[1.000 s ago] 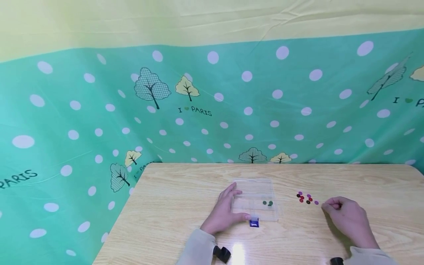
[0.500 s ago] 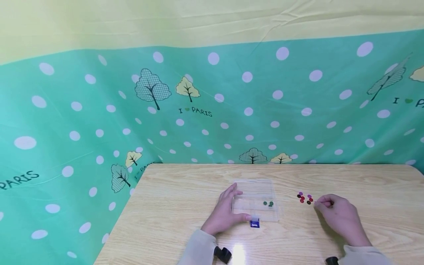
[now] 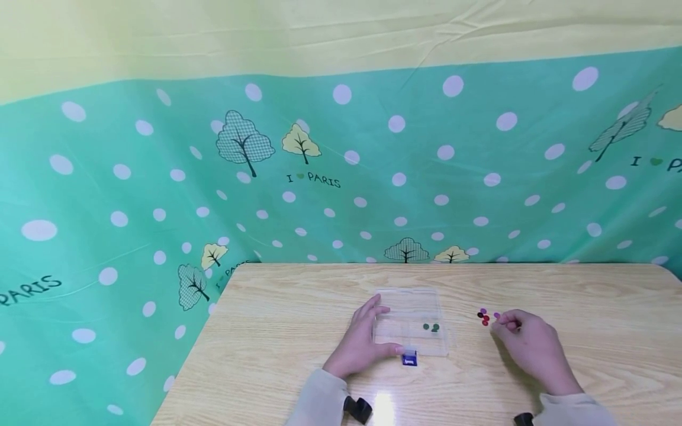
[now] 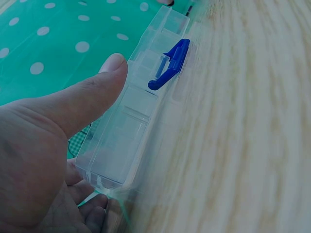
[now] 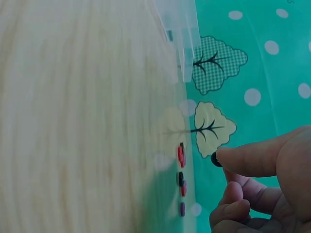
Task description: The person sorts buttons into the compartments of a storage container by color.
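A clear plastic compartment box (image 3: 407, 307) sits on the table, its blue latch (image 4: 171, 65) hanging out at the front wall. My left hand (image 3: 363, 342) spans the box's left part, thumb along the front and fingers at the left side. Three green discs (image 3: 435, 326) lie in its right part. Between thumb and index finger, my right hand (image 3: 535, 346) pinches a small black button-like disc (image 5: 216, 159). Just left of that hand lie several loose discs, among them a red disc (image 3: 485, 323), a black disc (image 3: 480, 315) and a purple disc (image 5: 182, 209). My fingers hide some of them in the head view.
The wooden table (image 3: 288, 331) reaches back to a green curtain (image 3: 319, 195) with white dots and printed trees. Black wrist straps (image 3: 358, 409) sit at both sleeves. A bright glare shows on the table in front of the box.
My right hand has moved left, over the right side of the loose discs, covering some of them. The left hand and the box have stayed in place.
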